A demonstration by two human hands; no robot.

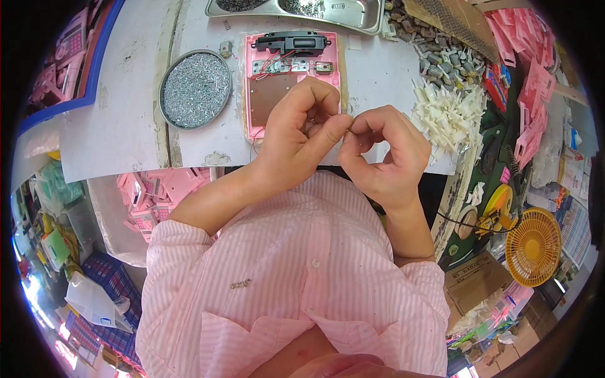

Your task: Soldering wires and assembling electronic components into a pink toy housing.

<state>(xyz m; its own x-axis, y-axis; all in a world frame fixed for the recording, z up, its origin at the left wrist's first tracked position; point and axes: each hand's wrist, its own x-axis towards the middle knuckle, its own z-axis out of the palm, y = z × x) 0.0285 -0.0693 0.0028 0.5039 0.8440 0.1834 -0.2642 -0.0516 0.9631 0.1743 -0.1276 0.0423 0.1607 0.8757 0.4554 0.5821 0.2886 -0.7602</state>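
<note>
My left hand [296, 132] and my right hand [387, 151] meet above the table's near edge, their fingertips pinched together. Whatever is between the fingers is too small to make out. Behind my left hand lies a pink plastic housing [335, 85], partly covered by that hand. It holds a black plastic part [292, 43] at its far end, red wires [275, 63], a small metal piece [324, 67] and a brown board [261, 97]. A thin wire shows at the housing's near left corner.
Left of the housing stands a round tray [162, 94] of small screws. A metal tray [376, 19] holding springs is at the back. White plastic pieces [444, 116] and grey parts [450, 66] are heaped at right. Pink housings [167, 189] fill a bin below the left edge.
</note>
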